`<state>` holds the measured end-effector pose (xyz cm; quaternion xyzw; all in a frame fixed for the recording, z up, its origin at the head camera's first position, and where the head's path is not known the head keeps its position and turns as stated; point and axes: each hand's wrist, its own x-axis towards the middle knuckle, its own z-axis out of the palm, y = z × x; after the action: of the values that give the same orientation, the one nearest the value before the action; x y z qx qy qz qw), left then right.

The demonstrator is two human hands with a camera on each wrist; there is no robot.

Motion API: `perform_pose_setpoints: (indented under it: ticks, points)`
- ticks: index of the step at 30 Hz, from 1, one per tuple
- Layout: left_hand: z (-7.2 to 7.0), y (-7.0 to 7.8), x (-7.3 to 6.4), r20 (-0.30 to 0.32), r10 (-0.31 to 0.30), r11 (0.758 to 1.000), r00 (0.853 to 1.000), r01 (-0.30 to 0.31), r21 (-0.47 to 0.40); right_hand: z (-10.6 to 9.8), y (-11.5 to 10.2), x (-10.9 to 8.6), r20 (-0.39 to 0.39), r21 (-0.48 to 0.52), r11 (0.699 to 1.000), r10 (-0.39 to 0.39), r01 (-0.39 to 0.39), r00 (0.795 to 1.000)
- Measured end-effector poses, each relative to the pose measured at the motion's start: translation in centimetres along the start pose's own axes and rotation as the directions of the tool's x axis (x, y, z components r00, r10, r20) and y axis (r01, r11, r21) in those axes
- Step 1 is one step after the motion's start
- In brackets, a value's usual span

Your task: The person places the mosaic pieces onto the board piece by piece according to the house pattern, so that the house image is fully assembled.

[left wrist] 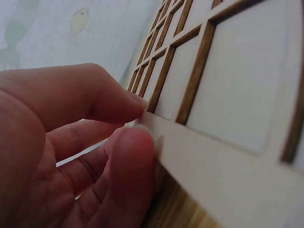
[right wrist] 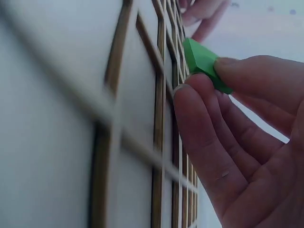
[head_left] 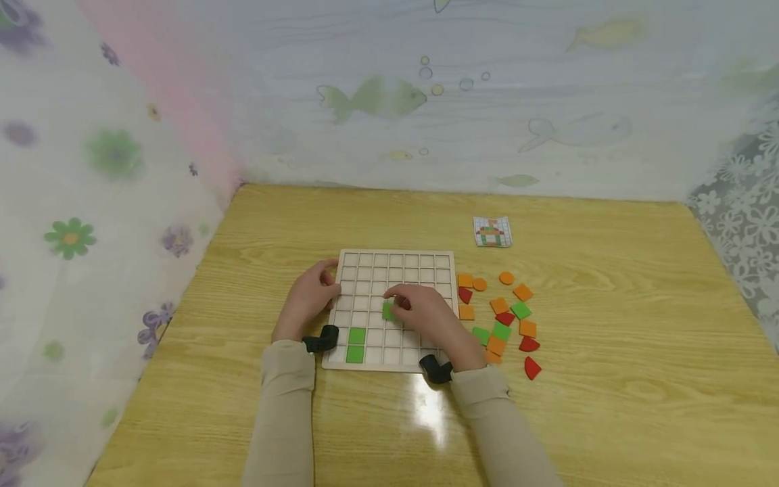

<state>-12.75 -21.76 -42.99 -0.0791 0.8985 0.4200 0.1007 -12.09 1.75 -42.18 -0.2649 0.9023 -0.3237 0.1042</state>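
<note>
Placement seems in hand: over the grid board [head_left: 374, 355], a green tile [right wrist: 203, 62] is pinched by fingers of the right hand [head_left: 424, 314], the board's edge [left wrist: 199, 159] by the left hand [head_left: 308, 297]; alignment is probably called for.

Loose pieces [head_left: 504, 318] right of board [head_left: 395, 261]

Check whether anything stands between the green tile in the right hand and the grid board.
Nothing visible does. The right hand pinches the green tile at the grid board; cells beneath the hand are hidden. Two other green tiles lie lower left in the head view, clear of it.
</note>
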Motion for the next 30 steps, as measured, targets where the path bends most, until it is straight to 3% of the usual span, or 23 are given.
perform_pose_setpoints:
  ticks: [8,16,23,30]
  points:
    - [0.0,-0.2,0.0,0.001,-0.012,1.0,1.0,0.012,0.013,1.5,-1.4,0.9,0.014,0.061,0.998,-0.01,0.009,1.0]
    - [0.2,-0.1,0.4,-0.003,0.023,0.999,1.0,-0.023,0.041,1.9,-2.4,1.7,0.008,0.023,1.0,-0.013,0.013,1.0]
    - [0.2,0.0,0.3,-0.003,0.017,0.999,1.0,-0.017,0.049,2.4,-3.0,2.0,0.0,0.023,1.0,0.003,-0.003,1.0]
    - [-0.1,0.2,0.0,-0.006,0.024,0.999,1.0,-0.024,0.035,2.7,-4.0,2.0,0.007,-0.072,0.997,0.018,-0.017,1.0]
